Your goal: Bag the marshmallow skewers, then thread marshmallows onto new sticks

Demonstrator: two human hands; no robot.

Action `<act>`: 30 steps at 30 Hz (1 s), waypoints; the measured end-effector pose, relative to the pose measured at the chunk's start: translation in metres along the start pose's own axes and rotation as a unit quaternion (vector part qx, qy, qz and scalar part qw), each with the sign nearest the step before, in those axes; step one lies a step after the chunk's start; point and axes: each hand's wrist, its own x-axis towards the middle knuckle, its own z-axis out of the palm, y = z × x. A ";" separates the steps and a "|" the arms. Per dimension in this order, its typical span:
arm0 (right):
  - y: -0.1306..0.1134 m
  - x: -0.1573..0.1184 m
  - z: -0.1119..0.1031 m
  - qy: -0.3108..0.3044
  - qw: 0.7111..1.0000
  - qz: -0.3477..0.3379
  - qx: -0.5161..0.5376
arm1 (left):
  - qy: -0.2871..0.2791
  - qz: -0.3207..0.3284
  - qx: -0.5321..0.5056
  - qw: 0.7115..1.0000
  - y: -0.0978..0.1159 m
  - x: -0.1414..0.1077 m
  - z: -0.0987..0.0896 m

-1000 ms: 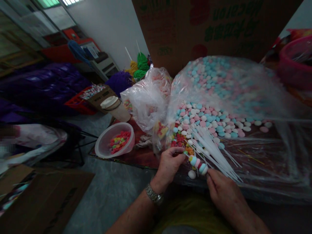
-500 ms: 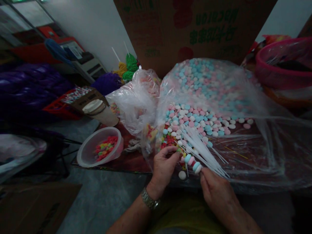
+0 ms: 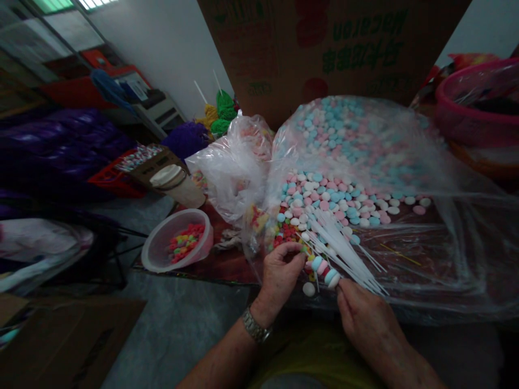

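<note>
pinching a candy skewer (image 3: 323, 271), left hand (image 3: 280, 276) and right hand (image 3: 367, 319) both clamped on it

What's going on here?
A person holds a thin white stick strung with pastel candy discs between their left hand and right hand. Beside it lies a bundle of thin white sticks on a heap of pink, blue and white candy discs, spread on clear plastic sheeting. A translucent bowl of bright candy pieces sits further left.
</note>
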 end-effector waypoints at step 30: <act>0.088 0.075 -0.005 0.083 0.972 0.152 0.161 | -0.179 -0.251 -0.354 0.883 0.008 0.008 -0.016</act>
